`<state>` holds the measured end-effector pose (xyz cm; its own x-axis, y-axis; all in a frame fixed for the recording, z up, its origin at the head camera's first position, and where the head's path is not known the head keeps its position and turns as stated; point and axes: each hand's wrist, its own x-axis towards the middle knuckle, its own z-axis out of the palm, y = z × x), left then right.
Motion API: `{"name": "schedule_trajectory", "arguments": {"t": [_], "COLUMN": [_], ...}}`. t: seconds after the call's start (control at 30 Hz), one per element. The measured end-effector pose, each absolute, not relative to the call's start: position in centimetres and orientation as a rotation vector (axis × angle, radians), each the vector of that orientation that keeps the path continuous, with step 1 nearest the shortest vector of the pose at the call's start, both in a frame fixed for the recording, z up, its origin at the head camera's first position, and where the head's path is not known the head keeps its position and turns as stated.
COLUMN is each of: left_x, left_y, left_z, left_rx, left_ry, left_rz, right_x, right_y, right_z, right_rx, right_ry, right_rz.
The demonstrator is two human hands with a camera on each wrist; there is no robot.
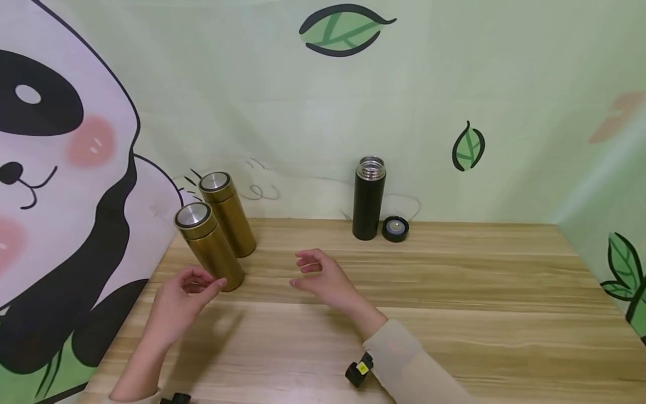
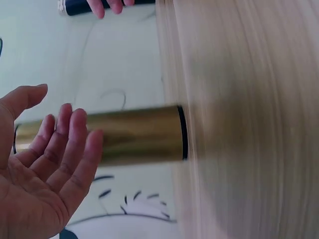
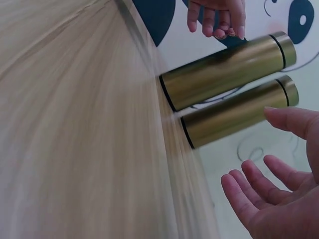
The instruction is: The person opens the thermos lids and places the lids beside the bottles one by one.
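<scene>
Two gold thermos bottles stand upright at the table's left, one in front (image 1: 217, 258) and one behind (image 1: 233, 219), both capped with silver-topped lids. My left hand (image 1: 176, 300) is beside the front bottle, fingers loosely bent and holding nothing. In the left wrist view its fingers overlap a gold bottle (image 2: 142, 134). To the right of the gold pair, my right hand (image 1: 328, 280) hovers over the table with thumb and fingers spread apart, nothing between them. A black thermos bottle (image 1: 367, 207) stands uncapped near the back, its steel mouth showing, with its black lid (image 1: 396, 229) beside it.
The wooden table (image 1: 454, 303) meets a pale green backdrop (image 1: 313, 129) at its back edge. A panda print (image 1: 60, 185) covers the left side. A small black device with a yellow mark (image 1: 359, 370) sits by my right sleeve (image 1: 404, 353).
</scene>
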<state>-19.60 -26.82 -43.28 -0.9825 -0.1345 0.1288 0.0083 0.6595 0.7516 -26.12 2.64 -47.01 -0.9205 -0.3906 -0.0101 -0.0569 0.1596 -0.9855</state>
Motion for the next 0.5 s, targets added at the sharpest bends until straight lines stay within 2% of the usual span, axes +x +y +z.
{"name": "schedule_trajectory", "arguments": {"t": [0.33, 0.5], "left_x": [-19.9, -20.5], "left_y": [-29.2, -29.4], "left_z": [-43.2, -43.5], "left_rx": [0.314, 0.305], "left_ry": [-2.624, -2.622], "left_rz": [-1.151, -1.266], "right_x": [-26.8, -27.2], "right_y": [-1.0, -2.5], "right_z": [-46.0, -45.7], "right_rx": [-0.534, -0.563], "right_ry": [2.121, 2.089], "right_rz": [-1.771, -1.743]}}
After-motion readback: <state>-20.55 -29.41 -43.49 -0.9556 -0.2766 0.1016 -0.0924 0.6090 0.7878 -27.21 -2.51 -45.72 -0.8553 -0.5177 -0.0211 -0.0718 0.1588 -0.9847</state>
